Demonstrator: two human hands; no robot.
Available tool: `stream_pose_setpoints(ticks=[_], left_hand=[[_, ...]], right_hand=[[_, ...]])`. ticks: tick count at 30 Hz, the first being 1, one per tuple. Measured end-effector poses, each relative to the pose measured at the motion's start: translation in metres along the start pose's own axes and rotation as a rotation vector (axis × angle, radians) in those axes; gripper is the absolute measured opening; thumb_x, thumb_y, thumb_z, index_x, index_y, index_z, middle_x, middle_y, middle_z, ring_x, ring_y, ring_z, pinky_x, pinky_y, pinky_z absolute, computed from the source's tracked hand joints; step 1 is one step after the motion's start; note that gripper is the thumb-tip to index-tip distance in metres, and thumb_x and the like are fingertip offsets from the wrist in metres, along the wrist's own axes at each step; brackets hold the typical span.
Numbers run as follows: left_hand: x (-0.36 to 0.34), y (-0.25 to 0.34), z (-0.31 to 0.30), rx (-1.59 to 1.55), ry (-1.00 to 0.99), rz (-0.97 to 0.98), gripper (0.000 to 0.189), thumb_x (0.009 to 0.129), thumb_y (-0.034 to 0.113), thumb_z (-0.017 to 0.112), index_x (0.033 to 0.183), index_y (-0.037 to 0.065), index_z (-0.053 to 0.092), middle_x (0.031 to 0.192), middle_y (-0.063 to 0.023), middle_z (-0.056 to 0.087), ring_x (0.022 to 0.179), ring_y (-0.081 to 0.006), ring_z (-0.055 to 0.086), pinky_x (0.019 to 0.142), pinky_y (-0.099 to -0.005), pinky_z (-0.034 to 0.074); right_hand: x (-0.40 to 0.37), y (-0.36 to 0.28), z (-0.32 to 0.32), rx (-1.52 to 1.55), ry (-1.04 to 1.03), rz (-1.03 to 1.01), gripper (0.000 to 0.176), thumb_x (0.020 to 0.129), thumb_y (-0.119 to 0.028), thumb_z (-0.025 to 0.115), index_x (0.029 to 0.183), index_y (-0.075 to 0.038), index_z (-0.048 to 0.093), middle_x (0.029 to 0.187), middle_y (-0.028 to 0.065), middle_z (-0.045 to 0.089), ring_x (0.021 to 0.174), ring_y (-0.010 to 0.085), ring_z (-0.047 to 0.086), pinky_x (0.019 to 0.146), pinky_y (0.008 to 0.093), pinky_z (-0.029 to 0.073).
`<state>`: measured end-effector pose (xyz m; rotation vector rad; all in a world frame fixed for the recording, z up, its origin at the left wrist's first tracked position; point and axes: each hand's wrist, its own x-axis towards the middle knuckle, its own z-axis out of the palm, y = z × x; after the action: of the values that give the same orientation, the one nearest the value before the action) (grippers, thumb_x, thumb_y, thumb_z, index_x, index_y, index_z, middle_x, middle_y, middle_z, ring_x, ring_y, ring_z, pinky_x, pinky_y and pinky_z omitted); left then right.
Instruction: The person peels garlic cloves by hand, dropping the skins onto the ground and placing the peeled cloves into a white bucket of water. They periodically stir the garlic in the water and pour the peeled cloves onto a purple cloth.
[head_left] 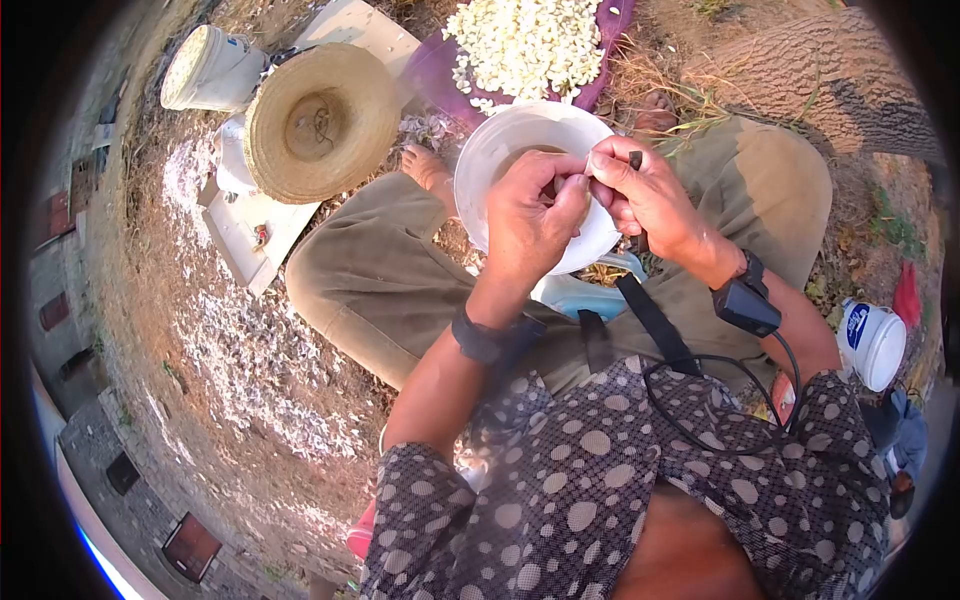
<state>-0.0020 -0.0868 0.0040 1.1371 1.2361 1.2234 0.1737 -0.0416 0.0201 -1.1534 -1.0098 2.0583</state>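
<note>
Both hands meet over a white plastic basin (472,190) between my knees, fingertips touching. My left hand (535,208) is closed in a pinch at a small pale piece, apparently a garlic clove (589,170), largely hidden by the fingers. My right hand (645,195) is closed too, thumb and forefinger at the same piece. A thin dark-handled tool (637,205) lies across its palm under the fingers; its blade or tip cannot be made out. Just beyond the basin, peeled garlic cloves (525,45) are heaped on a purple cloth (617,25).
A straw hat (360,120) rests at the upper left by a white bucket (215,70) and a board (245,225). Papery peelings (270,370) litter the ground. A tree trunk (820,80) lies upper right; a white tub (873,345) stands at right. A bluish plastic container (580,297) is below the basin.
</note>
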Motion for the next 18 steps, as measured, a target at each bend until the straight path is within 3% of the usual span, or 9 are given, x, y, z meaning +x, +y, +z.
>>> stream_pose_setpoints(ticks=[6, 9, 12, 18], left_hand=[[-0.002, -0.002, 0.004, 0.147, 0.02, -0.022, 0.01, 0.094, 0.005, 0.067, 0.099, -0.002, 0.073, 0.073, 0.002, 0.064, 0.064, -0.0032, 0.058, 0.055, -0.0217, 0.046], [-0.003, -0.002, 0.011, 0.243, 0.086, 0.079, 0.007, 0.092, 0.003, 0.066, 0.094, -0.002, 0.07, 0.072, 0.0009, 0.062, 0.063, -0.0029, 0.053, 0.055, -0.0231, 0.043], [-0.003, 0.002, 0.016, 0.278, 0.144, 0.056, 0.002, 0.088, 0.0, 0.067, 0.089, -0.001, 0.066, 0.076, -0.0062, 0.064, 0.065, -0.0099, 0.057, 0.059, -0.0278, 0.047], [0.001, -0.005, 0.018, 0.252, 0.174, 0.034, 0.003, 0.088, 0.0, 0.064, 0.086, 0.0, 0.062, 0.076, -0.006, 0.064, 0.067, -0.0115, 0.059, 0.06, -0.0297, 0.049]], right_hand=[[-0.007, 0.008, 0.002, -0.05, 0.051, -0.016, 0.026, 0.107, -0.033, 0.061, 0.094, -0.01, 0.06, 0.072, -0.0036, 0.051, 0.052, 0.002, 0.039, 0.044, 0.0213, 0.033], [-0.006, 0.012, 0.002, -0.024, 0.042, -0.019, 0.028, 0.107, -0.034, 0.061, 0.094, -0.009, 0.06, 0.071, -0.0037, 0.051, 0.053, 0.0029, 0.04, 0.044, 0.0219, 0.034], [-0.002, 0.01, 0.006, -0.091, 0.065, -0.053, 0.03, 0.107, -0.035, 0.059, 0.094, -0.008, 0.061, 0.069, -0.0037, 0.051, 0.054, 0.0035, 0.042, 0.044, 0.0227, 0.034], [0.0, 0.01, 0.005, -0.215, 0.03, -0.094, 0.03, 0.109, -0.033, 0.055, 0.094, -0.008, 0.061, 0.068, -0.0043, 0.052, 0.053, 0.0027, 0.044, 0.044, 0.0228, 0.033]])
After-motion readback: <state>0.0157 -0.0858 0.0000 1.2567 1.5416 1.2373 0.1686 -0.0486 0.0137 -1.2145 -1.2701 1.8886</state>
